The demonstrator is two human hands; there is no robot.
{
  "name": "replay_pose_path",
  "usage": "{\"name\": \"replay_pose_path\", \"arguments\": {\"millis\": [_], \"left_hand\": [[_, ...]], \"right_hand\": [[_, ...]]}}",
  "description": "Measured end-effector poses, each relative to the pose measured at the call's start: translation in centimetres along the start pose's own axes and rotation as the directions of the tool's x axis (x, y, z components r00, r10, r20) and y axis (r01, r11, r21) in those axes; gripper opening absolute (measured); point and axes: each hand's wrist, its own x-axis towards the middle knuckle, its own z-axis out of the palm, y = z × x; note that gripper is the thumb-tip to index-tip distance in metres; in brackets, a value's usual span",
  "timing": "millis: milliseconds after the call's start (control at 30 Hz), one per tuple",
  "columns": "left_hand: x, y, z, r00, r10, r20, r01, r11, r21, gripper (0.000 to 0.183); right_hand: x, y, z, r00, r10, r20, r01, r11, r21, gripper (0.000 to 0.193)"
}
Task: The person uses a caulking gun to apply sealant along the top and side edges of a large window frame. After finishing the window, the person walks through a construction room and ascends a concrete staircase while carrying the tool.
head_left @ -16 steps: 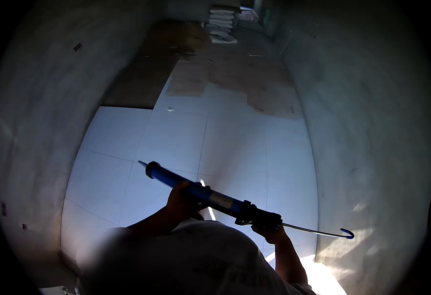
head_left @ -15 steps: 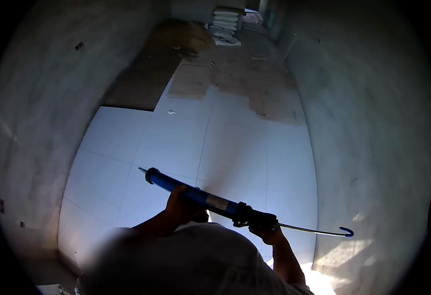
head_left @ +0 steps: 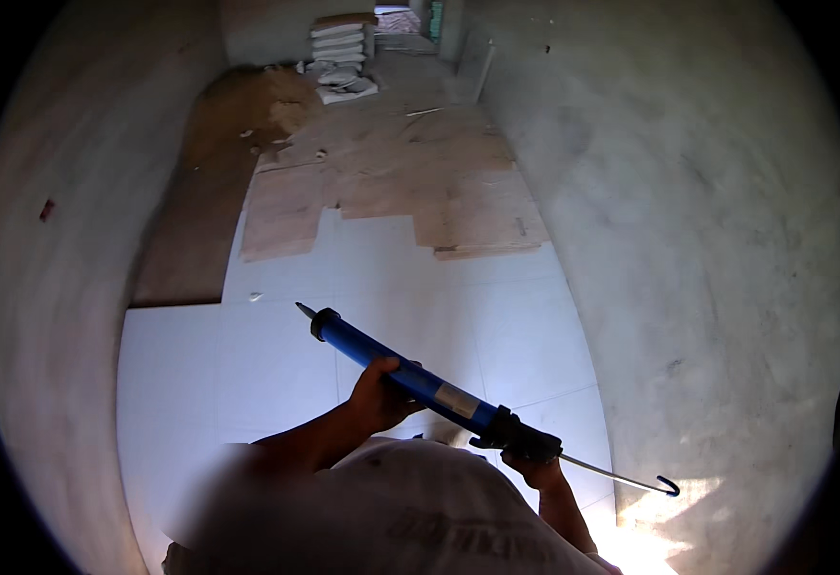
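Observation:
A blue caulking gun (head_left: 410,377) slants across in front of me, its pointed nozzle up at the left and its metal rod with a hooked end down at the right. My left hand (head_left: 381,395) is wrapped round the middle of its blue barrel from below. Around the black handle at the rear, my right hand (head_left: 535,468) is closed; its fingers are partly hidden by the gun. The gun is held above a floor of large white tiles (head_left: 276,364), apart from it.
Bare walls stand on both sides, the right wall (head_left: 688,240) close to the rod's hook. Beyond the tiles lie brown sheets (head_left: 286,206) and a sand heap (head_left: 238,110). Stacked white sacks (head_left: 338,53) stand at the far end. A small white scrap (head_left: 256,296) lies on the tiles.
The view has swung right and upward, showing more of the far floor. The caulking gun tilts more steeply, its rod end lower. Both hands keep their hold.

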Motion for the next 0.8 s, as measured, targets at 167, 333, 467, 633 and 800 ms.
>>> {"name": "replay_pose_path", "arguments": {"millis": [167, 333, 467, 633, 800], "left_hand": [[-2.6, -2.6, 1.1, 0.99, -0.038, -0.135, 0.034, 0.999, -0.032, 0.059], [-4.6, -1.4, 2.9, 0.985, 0.108, -0.135, -0.117, 0.991, -0.06, 0.057], [2.4, 1.7, 7.4, 0.969, 0.177, -0.171, -0.203, 0.968, -0.146, 0.059], [4.1, 5.0, 11.9, 0.958, 0.228, -0.174, -0.278, 0.887, -0.369, 0.073], [7.8, 9.6, 10.1, 0.951, -0.031, -0.308, -0.135, 0.855, -0.502, 0.071]], "right_hand": [[-3.9, 0.9, -0.1, 0.999, 0.0, -0.047, 0.003, 0.998, 0.064, 0.041], [1.3, -1.7, -1.6, 0.991, 0.051, 0.123, -0.042, 0.996, -0.076, 0.041], [13.5, -4.2, -8.5, 0.937, 0.185, 0.298, -0.247, 0.951, 0.186, 0.039], [22.1, -15.2, -11.9, 0.875, 0.298, 0.382, -0.292, 0.953, -0.074, 0.035], [24.0, -17.4, -9.7, 0.874, 0.413, 0.256, -0.352, 0.901, -0.253, 0.031]]}}
